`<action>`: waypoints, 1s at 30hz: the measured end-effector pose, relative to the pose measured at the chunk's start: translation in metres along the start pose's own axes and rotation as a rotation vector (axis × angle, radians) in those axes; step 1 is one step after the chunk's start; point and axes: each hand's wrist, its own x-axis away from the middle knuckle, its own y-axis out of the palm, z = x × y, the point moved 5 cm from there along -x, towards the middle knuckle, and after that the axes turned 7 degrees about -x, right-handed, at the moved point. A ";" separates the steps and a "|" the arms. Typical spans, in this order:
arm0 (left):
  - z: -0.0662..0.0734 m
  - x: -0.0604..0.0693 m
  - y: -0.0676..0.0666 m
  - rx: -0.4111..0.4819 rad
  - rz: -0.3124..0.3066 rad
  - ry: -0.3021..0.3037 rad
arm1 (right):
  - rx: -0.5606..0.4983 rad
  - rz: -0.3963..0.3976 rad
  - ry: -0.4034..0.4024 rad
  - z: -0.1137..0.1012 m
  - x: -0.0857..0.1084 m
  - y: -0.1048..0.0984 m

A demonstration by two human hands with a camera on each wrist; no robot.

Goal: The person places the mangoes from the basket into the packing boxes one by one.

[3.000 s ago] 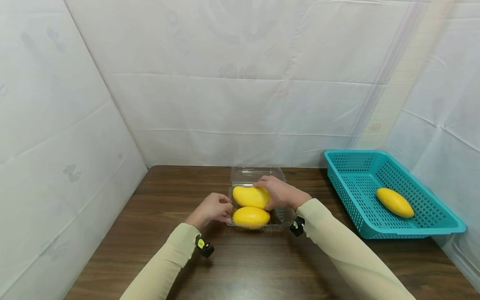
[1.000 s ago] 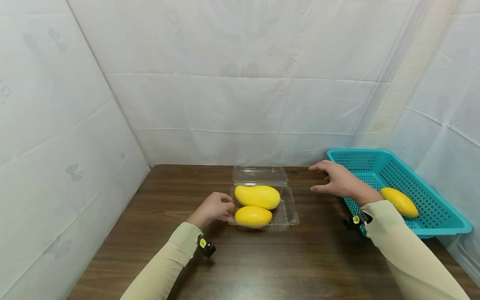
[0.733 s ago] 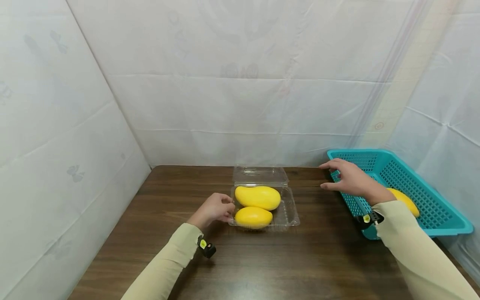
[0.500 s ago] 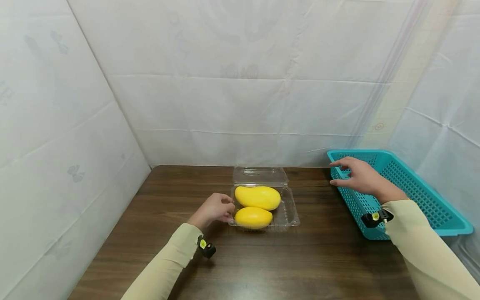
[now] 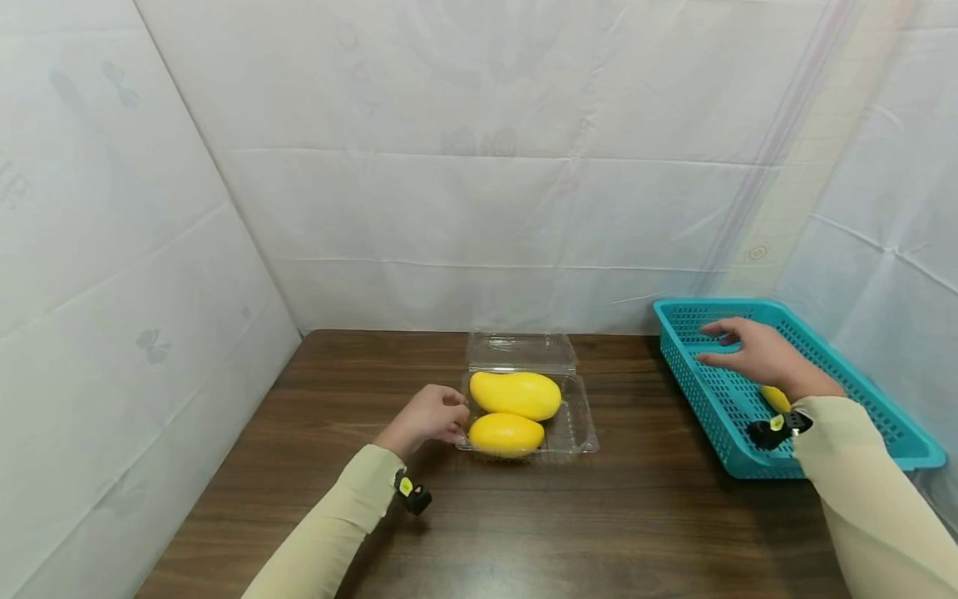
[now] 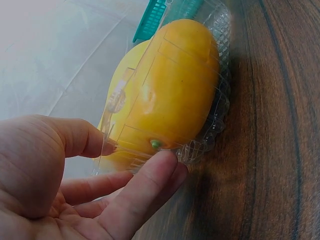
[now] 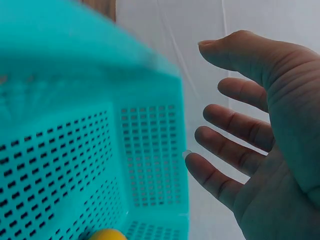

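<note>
Two yellow mangoes lie in a clear plastic box point(image 5: 572, 416), one point(image 5: 516, 394) behind the other point(image 5: 506, 435). My left hand point(image 5: 428, 416) pinches the box's left edge between thumb and fingers; in the left wrist view the fingers point(image 6: 145, 192) lie by the green stem end of the front mango point(image 6: 175, 85). Over the turquoise basket point(image 5: 692, 387), my right hand point(image 5: 763, 358) hangs with thumb and fingers spread, holding nothing. A third mango point(image 5: 774, 398) lies in the basket, mostly hidden by the right wrist; its top edge point(image 7: 107, 235) shows in the right wrist view.
The clear box's lid point(image 5: 520, 351) stands raised behind it, near the white sheet point(image 5: 479, 208) at the back. The brown wooden table point(image 5: 569, 524) extends in front of the box and between box and basket. More white sheeting hangs at both sides.
My right hand has moved right from the clear box to over the basket, after letting go of the back mango. My left hand has stayed at the box edge.
</note>
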 end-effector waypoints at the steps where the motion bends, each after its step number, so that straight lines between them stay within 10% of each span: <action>1: 0.000 0.000 0.000 0.002 -0.002 0.000 | -0.001 0.000 0.007 0.004 0.000 -0.001; 30: 0.002 -0.001 -0.001 0.021 -0.019 0.011 | 0.077 -0.100 0.204 0.076 0.018 -0.010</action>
